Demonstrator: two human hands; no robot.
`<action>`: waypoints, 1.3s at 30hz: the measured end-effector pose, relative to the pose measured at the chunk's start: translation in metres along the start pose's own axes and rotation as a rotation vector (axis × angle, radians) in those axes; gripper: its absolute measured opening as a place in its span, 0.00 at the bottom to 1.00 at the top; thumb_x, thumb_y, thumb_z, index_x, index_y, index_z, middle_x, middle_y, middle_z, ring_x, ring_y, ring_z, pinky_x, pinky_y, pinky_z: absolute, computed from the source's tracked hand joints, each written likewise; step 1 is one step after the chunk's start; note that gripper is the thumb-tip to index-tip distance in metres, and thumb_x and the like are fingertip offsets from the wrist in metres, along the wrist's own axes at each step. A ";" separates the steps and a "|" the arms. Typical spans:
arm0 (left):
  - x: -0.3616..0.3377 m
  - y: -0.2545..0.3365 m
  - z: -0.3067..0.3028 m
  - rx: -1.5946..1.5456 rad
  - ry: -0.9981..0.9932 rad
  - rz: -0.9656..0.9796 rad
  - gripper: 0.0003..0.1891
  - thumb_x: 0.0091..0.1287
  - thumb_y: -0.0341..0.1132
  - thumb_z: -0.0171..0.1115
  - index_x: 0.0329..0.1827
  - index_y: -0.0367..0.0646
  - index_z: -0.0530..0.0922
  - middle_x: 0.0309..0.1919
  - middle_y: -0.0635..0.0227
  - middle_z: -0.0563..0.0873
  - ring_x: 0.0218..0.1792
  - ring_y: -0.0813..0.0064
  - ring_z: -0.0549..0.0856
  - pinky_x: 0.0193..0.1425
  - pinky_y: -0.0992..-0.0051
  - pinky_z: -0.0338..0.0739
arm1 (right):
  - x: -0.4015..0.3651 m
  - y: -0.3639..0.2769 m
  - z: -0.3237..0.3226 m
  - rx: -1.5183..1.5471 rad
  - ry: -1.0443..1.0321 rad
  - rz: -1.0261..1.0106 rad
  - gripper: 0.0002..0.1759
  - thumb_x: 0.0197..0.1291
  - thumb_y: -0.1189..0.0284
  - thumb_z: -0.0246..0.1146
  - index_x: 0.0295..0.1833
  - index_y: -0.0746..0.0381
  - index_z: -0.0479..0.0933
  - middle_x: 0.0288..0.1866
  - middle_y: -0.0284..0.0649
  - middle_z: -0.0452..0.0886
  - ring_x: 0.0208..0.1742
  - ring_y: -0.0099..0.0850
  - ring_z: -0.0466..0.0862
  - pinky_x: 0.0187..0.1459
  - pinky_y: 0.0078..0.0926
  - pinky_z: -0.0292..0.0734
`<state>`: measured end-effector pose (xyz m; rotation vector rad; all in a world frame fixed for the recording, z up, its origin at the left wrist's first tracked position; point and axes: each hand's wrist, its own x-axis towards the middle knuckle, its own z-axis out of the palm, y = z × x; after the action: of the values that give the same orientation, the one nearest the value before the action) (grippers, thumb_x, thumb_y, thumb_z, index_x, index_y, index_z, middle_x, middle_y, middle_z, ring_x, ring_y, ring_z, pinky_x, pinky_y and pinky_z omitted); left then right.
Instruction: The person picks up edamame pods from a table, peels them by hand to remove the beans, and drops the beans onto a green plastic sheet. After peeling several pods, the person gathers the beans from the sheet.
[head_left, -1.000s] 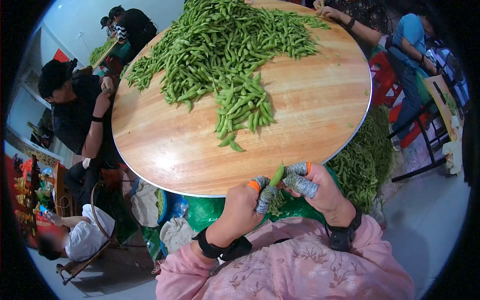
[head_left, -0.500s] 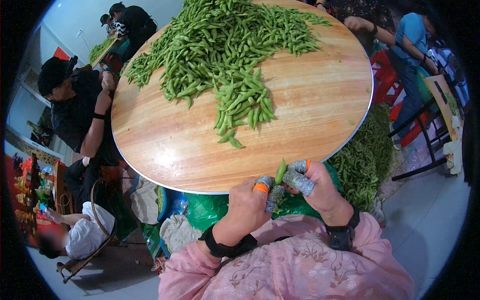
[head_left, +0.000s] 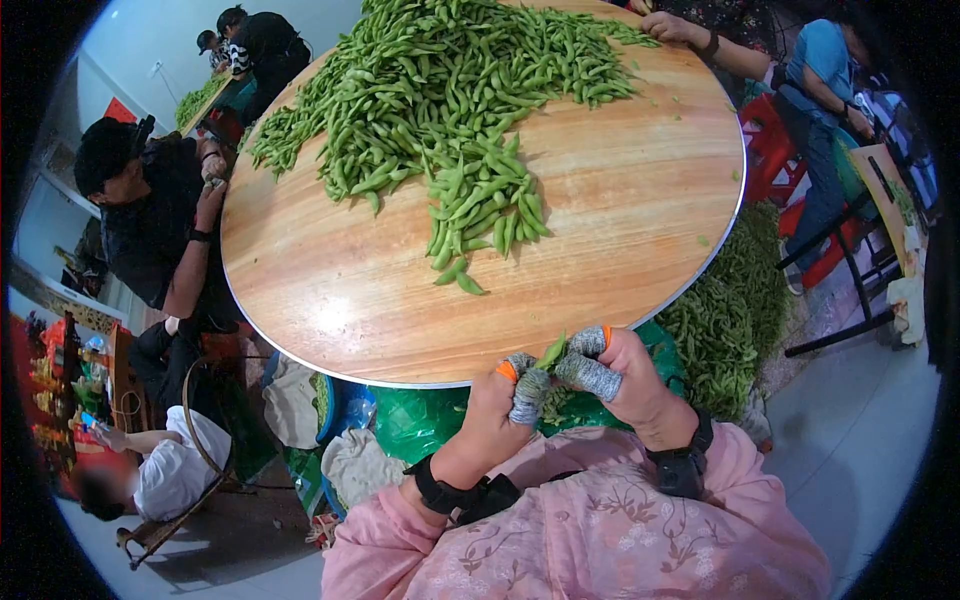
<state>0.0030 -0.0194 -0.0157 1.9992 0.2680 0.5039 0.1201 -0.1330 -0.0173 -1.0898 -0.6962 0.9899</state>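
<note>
At the table's near edge, my left hand (head_left: 499, 405) and my right hand (head_left: 628, 388) meet, their fingers closed in a pinch. Between the fingertips of both is one green soybean pod (head_left: 551, 351), tilted, its lower part hidden by the fingers. Grey wrappings with orange bands cover the thumbs and fingers. Beyond the hands, a big pile of soybean pods (head_left: 430, 90) lies on the round wooden table (head_left: 620, 230), with a smaller tongue of pods reaching toward me. Below my hands are more green bits and a green plastic bag (head_left: 408, 418).
A large heap of picked-over greenery (head_left: 725, 310) lies on the floor at right. Co-workers sit around the table: one in black (head_left: 150, 215) at left, and another's hand (head_left: 672, 28) at the far right rim. A wooden-topped stand (head_left: 885, 200) and red stools (head_left: 770, 150) stand right.
Both hands have drawn closer around the pod, which is now more covered by the fingers. The co-worker's hand at the far right has moved left toward the pile's edge.
</note>
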 end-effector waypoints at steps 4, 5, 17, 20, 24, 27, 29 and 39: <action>-0.009 -0.003 0.002 -0.767 0.024 -0.490 0.11 0.65 0.39 0.51 0.31 0.41 0.74 0.19 0.76 0.73 0.18 0.83 0.70 0.21 0.82 0.63 | 0.000 0.003 0.002 -0.058 0.002 -0.116 0.04 0.55 0.79 0.56 0.36 0.68 0.74 0.30 0.31 0.78 0.32 0.18 0.74 0.35 0.16 0.69; -0.010 -0.005 0.002 -0.767 0.023 -0.489 0.11 0.65 0.39 0.51 0.31 0.41 0.74 0.19 0.76 0.73 0.18 0.83 0.70 0.21 0.82 0.63 | 0.000 0.002 0.002 -0.048 -0.015 -0.094 0.04 0.55 0.79 0.56 0.36 0.68 0.74 0.30 0.31 0.78 0.32 0.18 0.74 0.34 0.16 0.69; -0.001 0.000 -0.013 -0.500 -0.216 -0.344 0.06 0.59 0.30 0.52 0.26 0.38 0.73 0.16 0.75 0.72 0.19 0.83 0.67 0.23 0.81 0.64 | 0.001 0.000 -0.005 -0.052 -0.093 0.038 0.03 0.53 0.78 0.58 0.30 0.68 0.73 0.25 0.27 0.74 0.28 0.15 0.71 0.30 0.16 0.68; -0.005 -0.003 -0.009 -0.431 -0.188 -0.385 0.07 0.59 0.28 0.48 0.26 0.37 0.72 0.17 0.74 0.73 0.20 0.81 0.68 0.24 0.79 0.65 | 0.000 0.002 -0.002 -0.118 -0.079 0.033 0.03 0.52 0.79 0.58 0.29 0.68 0.72 0.24 0.27 0.73 0.27 0.15 0.70 0.29 0.17 0.67; -0.007 -0.005 -0.006 -0.355 -0.193 -0.281 0.08 0.61 0.30 0.51 0.39 0.36 0.73 0.28 0.73 0.75 0.30 0.85 0.73 0.33 0.84 0.68 | -0.001 -0.007 0.003 -0.343 -0.032 -0.058 0.02 0.50 0.81 0.58 0.28 0.68 0.72 0.22 0.28 0.72 0.26 0.15 0.68 0.28 0.17 0.66; -0.006 0.004 -0.017 -0.158 -0.272 -0.277 0.08 0.60 0.29 0.53 0.40 0.36 0.72 0.30 0.73 0.75 0.32 0.85 0.73 0.35 0.85 0.68 | -0.004 -0.006 0.000 -0.404 -0.013 0.016 0.01 0.50 0.81 0.57 0.29 0.68 0.72 0.21 0.29 0.73 0.27 0.14 0.68 0.28 0.16 0.66; -0.005 0.006 -0.021 0.044 -0.296 -0.287 0.08 0.59 0.29 0.55 0.40 0.37 0.72 0.30 0.73 0.75 0.32 0.85 0.74 0.34 0.85 0.68 | -0.003 -0.013 -0.001 -0.449 -0.027 0.025 0.01 0.50 0.82 0.57 0.29 0.68 0.72 0.22 0.30 0.74 0.27 0.14 0.68 0.29 0.16 0.66; 0.004 -0.003 -0.021 -0.398 -0.372 -0.261 0.07 0.58 0.30 0.58 0.36 0.35 0.73 0.27 0.71 0.77 0.30 0.84 0.74 0.35 0.83 0.69 | -0.003 -0.007 -0.003 -0.281 -0.224 0.093 0.10 0.51 0.79 0.58 0.41 0.68 0.75 0.31 0.29 0.77 0.32 0.15 0.71 0.35 0.16 0.69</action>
<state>-0.0026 -0.0002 -0.0088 1.5999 0.1761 0.0093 0.1235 -0.1377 -0.0113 -1.2766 -0.9961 1.1282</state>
